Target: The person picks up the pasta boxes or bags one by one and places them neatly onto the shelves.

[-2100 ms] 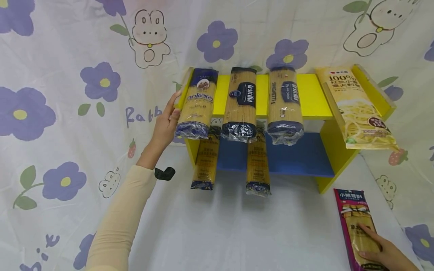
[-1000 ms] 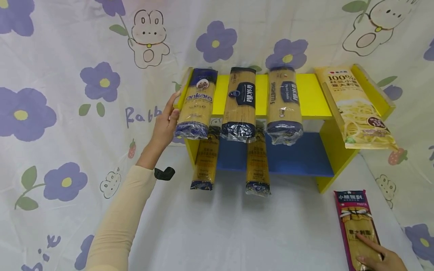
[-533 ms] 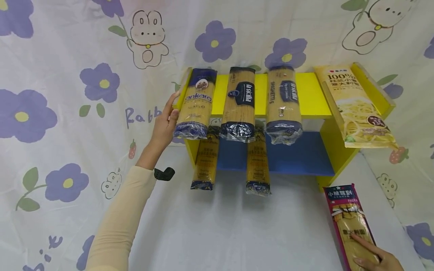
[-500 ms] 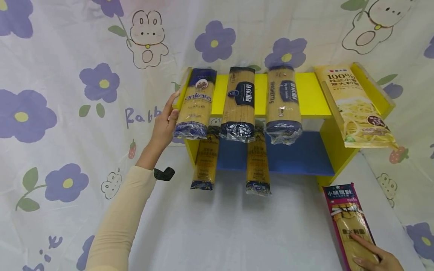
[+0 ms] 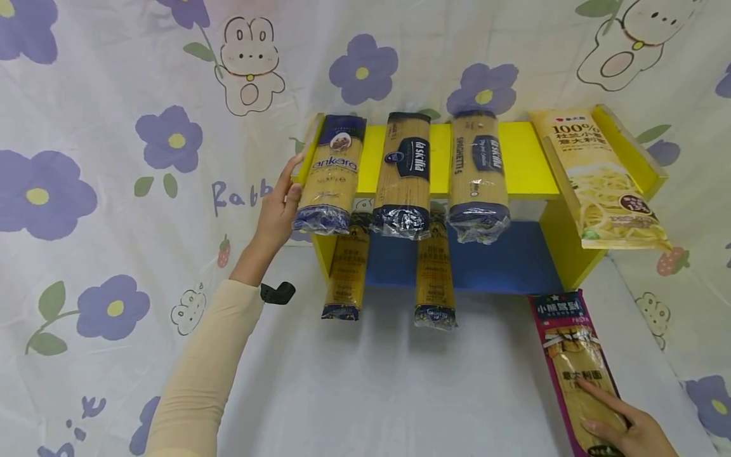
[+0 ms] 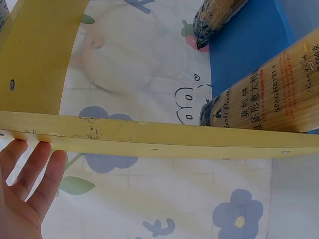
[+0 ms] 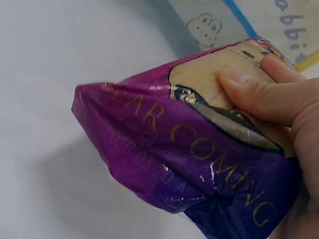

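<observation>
My right hand (image 5: pixel 634 428) grips a magenta and dark blue pasta packet (image 5: pixel 571 355) by its lower part, at the lower right of the head view. The packet is tilted, its top end by the shelf's lower right corner. In the right wrist view the thumb (image 7: pixel 259 94) lies across the packet's clear window; the fingers beneath are mostly hidden. My left hand (image 5: pixel 276 212) touches the left side of the yellow and blue shelf (image 5: pixel 522 158), beside a blue-topped spaghetti packet (image 5: pixel 334 174). In the left wrist view its fingertips (image 6: pixel 44 147) rest against the yellow side board (image 6: pixel 149 137).
On the upper level lie two dark-labelled spaghetti packets (image 5: pixel 404 171) (image 5: pixel 478 171) and a cream noodle packet (image 5: pixel 605 184) in the right compartment. Two packets (image 5: pixel 347 273) (image 5: pixel 435 273) jut out from the blue lower board (image 5: pixel 502 260). Patterned cloth (image 5: pixel 114 254) hangs behind.
My right hand has carried the magenta pasta packet up and to the left, closer to the shelf's lower right corner. The left hand has stayed at the shelf's left side.
</observation>
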{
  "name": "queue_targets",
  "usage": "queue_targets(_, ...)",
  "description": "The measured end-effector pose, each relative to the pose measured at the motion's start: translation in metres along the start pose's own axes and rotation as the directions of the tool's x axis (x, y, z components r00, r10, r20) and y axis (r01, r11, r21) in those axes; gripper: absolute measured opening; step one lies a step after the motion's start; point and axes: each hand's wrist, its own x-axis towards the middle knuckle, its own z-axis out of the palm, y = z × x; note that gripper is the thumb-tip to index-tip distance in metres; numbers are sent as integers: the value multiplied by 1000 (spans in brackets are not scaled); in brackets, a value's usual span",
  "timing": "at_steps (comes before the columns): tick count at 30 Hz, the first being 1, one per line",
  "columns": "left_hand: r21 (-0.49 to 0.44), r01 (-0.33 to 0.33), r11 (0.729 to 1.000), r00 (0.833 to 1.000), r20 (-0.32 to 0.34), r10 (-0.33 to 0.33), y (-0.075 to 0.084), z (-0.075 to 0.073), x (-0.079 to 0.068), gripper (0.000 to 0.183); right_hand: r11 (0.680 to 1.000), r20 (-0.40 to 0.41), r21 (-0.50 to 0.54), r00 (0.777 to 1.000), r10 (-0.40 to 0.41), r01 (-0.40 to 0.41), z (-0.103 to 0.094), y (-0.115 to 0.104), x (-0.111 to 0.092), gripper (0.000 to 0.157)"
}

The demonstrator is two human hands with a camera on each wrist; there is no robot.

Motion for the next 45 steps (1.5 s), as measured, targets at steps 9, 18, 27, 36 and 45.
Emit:
queue_targets(9,-2,8,1000,1000,5,-8,0,1,0,73,982,-79,30,980,-183,185,5,-10,-9,82)
queue_targets(18,7,-4,1000,1000,-7,4,-1,1,1,73,977,-75,59,977,-201,205,5,-28,-17,78)
queue_targets(27,20,6,1000,1000,-4,-5,-1,1,0,75,971,-117,49,967,-227,234,-1,-38,-9,76)
queue_targets(36,16,0,1000,1000,0,0,0,0,1,73,970,-136,99,969,-207,221,-10,-46,6,73)
queue_targets(45,14,8,1000,1000,-5,-8,0,0,1,75,959,-165,97,955,-247,265,-19,-59,23,69)
